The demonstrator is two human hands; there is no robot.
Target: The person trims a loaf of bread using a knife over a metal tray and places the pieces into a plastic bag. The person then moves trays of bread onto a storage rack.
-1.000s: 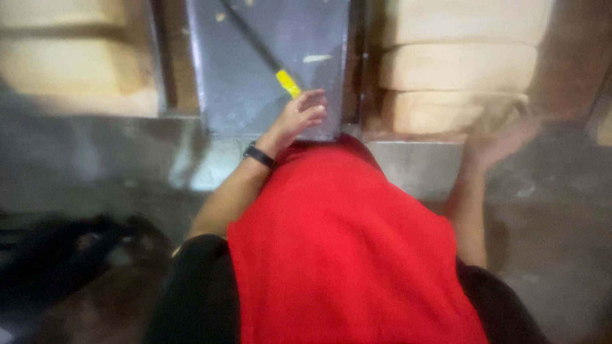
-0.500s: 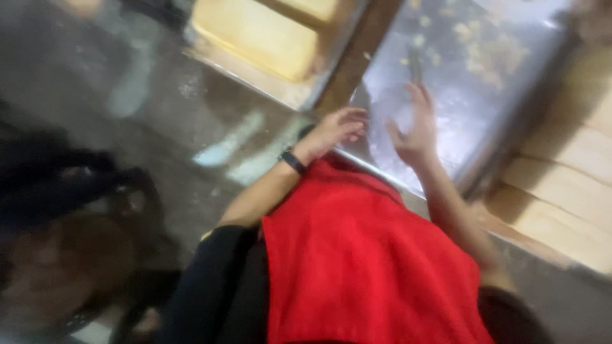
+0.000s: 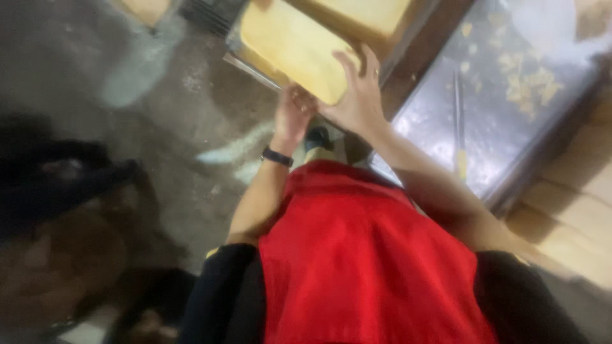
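Both my hands hold a pale yellow block [image 3: 290, 44] with rounded corners, at the top centre of the head view. My left hand [image 3: 294, 113], with a black band on its wrist, grips the block's near edge from below. My right hand [image 3: 357, 95] lies over its right corner with fingers spread on top. The block sits partly in a metal tray [image 3: 239, 60]. My red apron fills the lower middle of the view.
A metal tabletop [image 3: 510, 108] at the right carries yellow crumbs and a thin tool with a yellow handle [image 3: 459, 162]. More pale blocks [image 3: 574, 210] are stacked at the far right. Grey wet floor lies to the left, with dark shapes at the lower left.
The view has swung left, away from the metal tabletop. Both my hands left that tabletop and moved onto the pale yellow block, taking hold of it.
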